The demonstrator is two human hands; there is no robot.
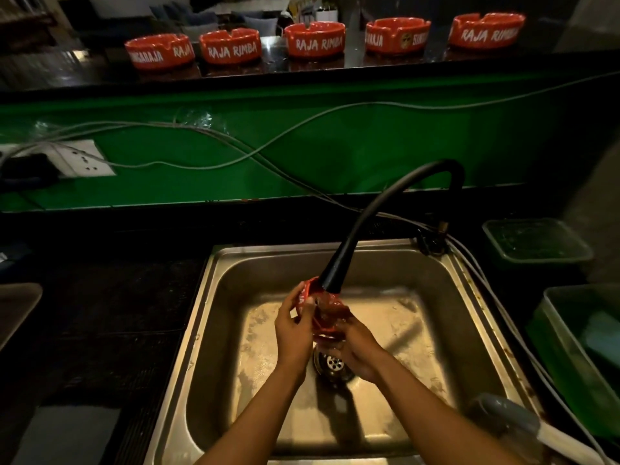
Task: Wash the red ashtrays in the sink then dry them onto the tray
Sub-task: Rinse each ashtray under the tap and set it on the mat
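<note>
Over the steel sink I hold a red ashtray tilted on edge under the black flexible tap. My left hand grips its left rim with curled fingers. My right hand holds it from below and the right, fingers curled round its lower edge. Several more red ashtrays stand in a row on the dark upper ledge, among them one in the middle and one at the far right. At the left edge a dark tray is partly in view.
The sink drain lies just below my hands. Green tubs stand right of the sink. Grey cables run across the green wall from a socket. A grey-white item rests on the sink's front right corner.
</note>
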